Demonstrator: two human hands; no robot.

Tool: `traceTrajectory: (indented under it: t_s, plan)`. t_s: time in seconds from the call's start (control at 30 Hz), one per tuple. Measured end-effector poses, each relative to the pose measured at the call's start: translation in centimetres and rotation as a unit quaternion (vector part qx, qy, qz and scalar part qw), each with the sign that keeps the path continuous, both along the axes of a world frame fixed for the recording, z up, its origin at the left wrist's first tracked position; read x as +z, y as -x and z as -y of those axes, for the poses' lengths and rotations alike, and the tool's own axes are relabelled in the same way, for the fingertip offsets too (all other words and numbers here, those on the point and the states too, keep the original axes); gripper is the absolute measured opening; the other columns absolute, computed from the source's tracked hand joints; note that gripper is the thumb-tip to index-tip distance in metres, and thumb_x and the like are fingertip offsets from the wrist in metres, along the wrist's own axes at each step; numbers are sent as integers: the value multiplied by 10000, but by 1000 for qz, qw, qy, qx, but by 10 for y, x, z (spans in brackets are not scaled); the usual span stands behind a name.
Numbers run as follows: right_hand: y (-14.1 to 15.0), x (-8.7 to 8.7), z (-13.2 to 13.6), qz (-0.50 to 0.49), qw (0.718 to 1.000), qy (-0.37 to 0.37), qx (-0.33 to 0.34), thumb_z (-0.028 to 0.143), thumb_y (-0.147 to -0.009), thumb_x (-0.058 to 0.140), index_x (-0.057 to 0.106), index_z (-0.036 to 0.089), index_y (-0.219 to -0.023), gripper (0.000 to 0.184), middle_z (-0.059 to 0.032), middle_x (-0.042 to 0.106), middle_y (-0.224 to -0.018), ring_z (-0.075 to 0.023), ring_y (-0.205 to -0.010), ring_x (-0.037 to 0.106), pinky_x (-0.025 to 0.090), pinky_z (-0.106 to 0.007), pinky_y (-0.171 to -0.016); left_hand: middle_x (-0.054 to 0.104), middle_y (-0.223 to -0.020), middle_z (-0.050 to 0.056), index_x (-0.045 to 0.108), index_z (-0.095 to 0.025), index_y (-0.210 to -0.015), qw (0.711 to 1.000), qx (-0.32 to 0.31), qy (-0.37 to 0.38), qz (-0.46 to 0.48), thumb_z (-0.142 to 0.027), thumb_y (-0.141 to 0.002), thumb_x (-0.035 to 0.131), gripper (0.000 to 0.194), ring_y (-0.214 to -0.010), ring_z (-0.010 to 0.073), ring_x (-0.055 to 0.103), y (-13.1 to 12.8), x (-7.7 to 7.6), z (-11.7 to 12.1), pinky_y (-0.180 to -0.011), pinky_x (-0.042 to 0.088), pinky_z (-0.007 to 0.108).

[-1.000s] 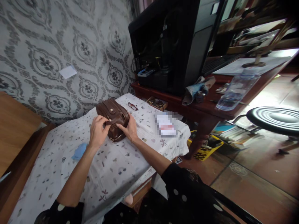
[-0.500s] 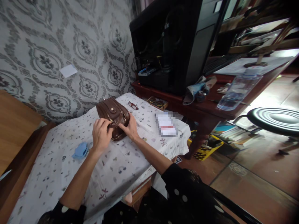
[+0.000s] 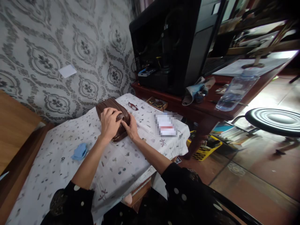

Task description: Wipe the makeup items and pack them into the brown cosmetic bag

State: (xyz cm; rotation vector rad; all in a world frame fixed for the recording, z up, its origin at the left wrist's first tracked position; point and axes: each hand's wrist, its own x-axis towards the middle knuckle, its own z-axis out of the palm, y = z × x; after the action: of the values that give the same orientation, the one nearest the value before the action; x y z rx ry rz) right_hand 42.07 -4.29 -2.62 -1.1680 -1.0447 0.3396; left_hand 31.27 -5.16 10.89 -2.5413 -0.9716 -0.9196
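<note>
A brown leather bag (image 3: 106, 105) lies on a small table under a white patterned cloth (image 3: 110, 165). My left hand (image 3: 109, 123) lies over the top of the bag, fingers curled round its front flap. My right hand (image 3: 131, 127) presses against the bag's right side, fingers together on it. A pair of dark-framed glasses (image 3: 132, 106) lies just behind the bag. A crumpled blue cloth (image 3: 80, 151) sits on the table to the left of my left arm.
A white packet (image 3: 165, 125) lies near the table's right edge. Behind stands a dark wooden desk (image 3: 201, 107) with an open black computer case (image 3: 173, 40) and a plastic bottle (image 3: 235, 90). A black stool (image 3: 274, 120) and a yellow box (image 3: 203, 147) are on the floor.
My left hand has moved from the bag's near left side up over its top, covering the clasp. My right hand has stayed at the bag's right side.
</note>
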Motion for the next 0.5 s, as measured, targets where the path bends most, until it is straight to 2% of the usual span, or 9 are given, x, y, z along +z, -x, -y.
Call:
traceTrajectory:
  t_s: [0.1, 0.27, 0.5]
  plan:
    - [0, 1, -1, -8, 1000, 2, -16, 575, -869, 625, 488, 166, -1403, 686, -163, 575, -1382, -306, -1304, 513, 377, -485, -1147, 700, -1001, 80, 725, -197, -907, 999, -5, 18, 49, -272, -906, 633, 118, -1054, 288, 559, -4, -3, -10, -953, 466, 444]
    - [0, 2, 1, -1, 1000, 0, -21, 548, -864, 642, 496, 173, -1387, 660, -157, 579, -1373, -302, -1293, 517, 396, -477, -1126, 694, -1003, 74, 707, -188, -887, 991, -25, 51, 122, -281, -899, 616, 131, -1099, 271, 574, -7, -10, -20, -995, 469, 429]
    - [2, 2, 1, 5, 1000, -2, -25, 512, -878, 629, 486, 179, -1400, 635, -159, 568, -1383, -305, -1300, 512, 395, -485, -1123, 692, -1024, 79, 706, -196, -850, 991, -54, 63, 102, -230, -847, 664, 54, -1169, 291, 565, -6, -13, -16, -1038, 464, 461]
